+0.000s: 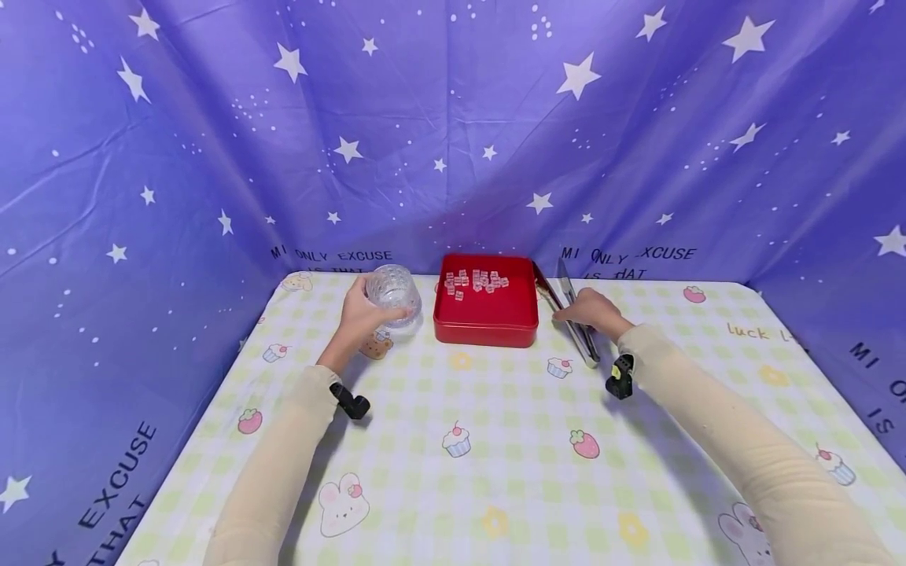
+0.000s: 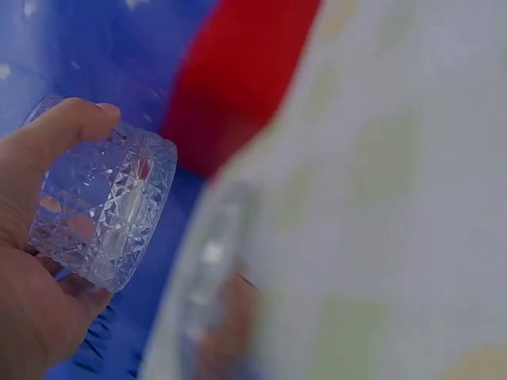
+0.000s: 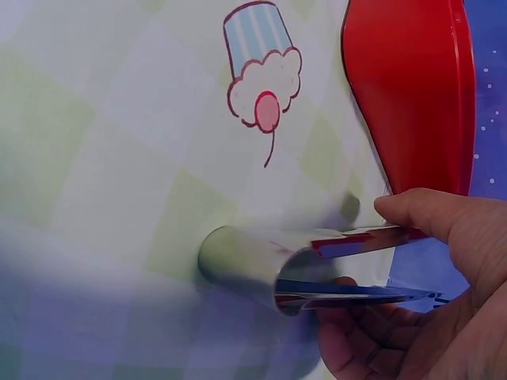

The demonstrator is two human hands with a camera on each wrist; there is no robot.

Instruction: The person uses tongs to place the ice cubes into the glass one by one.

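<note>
My left hand (image 1: 362, 316) grips a clear cut-glass bowl (image 1: 393, 288), left of the red tray. In the left wrist view the thumb lies over the patterned glass (image 2: 111, 198), with fingers round its other side. My right hand (image 1: 593, 311) holds metal tongs (image 1: 579, 334) to the tray's right. The right wrist view shows the thumb against one arm of the tongs (image 3: 238, 257) and curled fingers at the other; the two arms stand apart. Small clear cubes (image 1: 476, 281) lie scattered in the back part of the red tray (image 1: 485, 336).
A checked, cartoon-print cloth (image 1: 439, 487) covers the table. Behind it and at both sides hangs a purple star-print curtain (image 1: 453, 118). The tray stands near the back edge, between the hands. A blurred clear shape (image 2: 212, 277) low in the left wrist view cannot be made out.
</note>
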